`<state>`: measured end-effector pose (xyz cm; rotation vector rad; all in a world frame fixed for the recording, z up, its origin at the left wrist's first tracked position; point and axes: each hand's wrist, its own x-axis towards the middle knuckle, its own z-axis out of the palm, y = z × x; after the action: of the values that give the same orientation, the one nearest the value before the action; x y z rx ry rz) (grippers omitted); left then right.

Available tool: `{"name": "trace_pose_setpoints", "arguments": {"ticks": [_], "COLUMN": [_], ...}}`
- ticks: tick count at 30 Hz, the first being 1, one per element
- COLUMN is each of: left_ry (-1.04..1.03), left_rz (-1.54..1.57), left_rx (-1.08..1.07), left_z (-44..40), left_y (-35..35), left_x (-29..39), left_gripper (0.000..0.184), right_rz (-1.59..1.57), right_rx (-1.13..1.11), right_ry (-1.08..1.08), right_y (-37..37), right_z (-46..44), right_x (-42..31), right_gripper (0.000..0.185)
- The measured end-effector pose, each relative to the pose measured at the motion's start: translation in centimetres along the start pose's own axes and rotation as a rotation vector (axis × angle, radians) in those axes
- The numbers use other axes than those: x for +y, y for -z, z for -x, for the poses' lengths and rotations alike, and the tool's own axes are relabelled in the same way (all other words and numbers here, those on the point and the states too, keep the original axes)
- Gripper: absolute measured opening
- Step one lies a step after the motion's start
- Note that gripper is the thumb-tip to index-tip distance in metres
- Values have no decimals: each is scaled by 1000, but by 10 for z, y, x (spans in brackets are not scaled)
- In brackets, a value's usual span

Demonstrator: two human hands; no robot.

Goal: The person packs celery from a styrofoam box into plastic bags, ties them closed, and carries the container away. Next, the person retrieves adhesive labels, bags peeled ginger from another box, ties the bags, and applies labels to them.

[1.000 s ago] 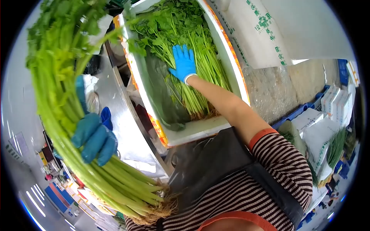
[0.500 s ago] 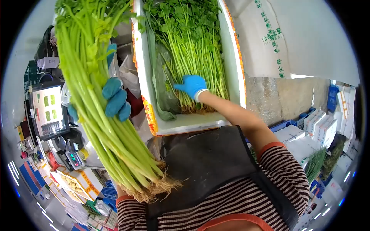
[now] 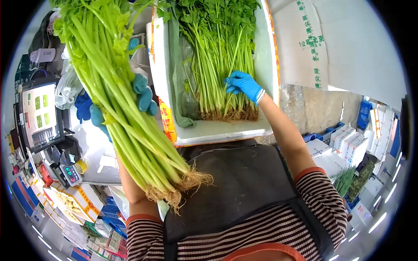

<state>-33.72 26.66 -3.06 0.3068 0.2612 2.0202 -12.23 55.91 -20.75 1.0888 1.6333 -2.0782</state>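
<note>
A large bunch of celery (image 3: 130,117) with leafy tops and pale roots slants across the left side. My left hand (image 3: 146,93), in a blue-green glove, is closed around its stalks; the palm is hidden behind them. In the white foam box (image 3: 222,138), more thin-stemmed celery (image 3: 209,61) lies with its roots toward me. My right hand (image 3: 246,86), in a blue glove, is over these stems, its fingers bent and pinched at a celery stalk (image 3: 230,80).
A green plastic liner (image 3: 175,74) runs along the box's left inner wall. At left are a touchscreen (image 3: 40,114), a lit scale display (image 3: 70,173) and a metal counter (image 3: 102,167). White printed sacking (image 3: 344,48) hangs at right, with stacked white boxes (image 3: 342,141) below.
My right hand has moved right over the boxed celery and its fingers have closed at a stalk. My left hand has shifted slightly right, with the bunch's root end a little higher.
</note>
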Motion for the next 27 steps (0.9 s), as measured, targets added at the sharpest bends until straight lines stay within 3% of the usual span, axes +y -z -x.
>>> {"name": "trace_pose_setpoints", "arguments": {"ticks": [2, 6, 11, 14, 18, 21, 23, 25, 27], "left_ry": [10, 153, 307, 362, 393, 336, 270, 301, 295], "left_rz": [-40, 108, 148, 221, 247, 181, 172, 96, 109], "left_rx": [67, -134, 35, -4, 52, 49, 82, 24, -126], "left_z": [-6, -37, -62, -71, -78, -84, -84, -96, -94], "left_y": [-3, 9, -4, 22, 21, 15, 23, 0, 13], "left_x": [-8, -38, -88, -108, -114, -108, -100, -81, -52], "left_gripper": [84, 86, 85, 84, 83, 82, 90, 97, 105], "right_rz": [-42, -83, -147, -124, -195, 31, -220, -256, -276], "right_rx": [4, 49, 104, 133, 156, 321, 294, 162, -110], "right_ry": [25, 123, 226, 249, 449, 273, 51, -126, -42], "right_y": [-1, 0, 16, 35, 24, 5, -20, -36, -21], "right_z": [11, 47, 91, 102, 83, 55, 43, 80, 109], "right_x": [-9, -30, -49, -47, -11, 39, 60, 4, -36], "right_gripper": [18, 21, 21, 20, 17, 28, 39, 51, 54]}}
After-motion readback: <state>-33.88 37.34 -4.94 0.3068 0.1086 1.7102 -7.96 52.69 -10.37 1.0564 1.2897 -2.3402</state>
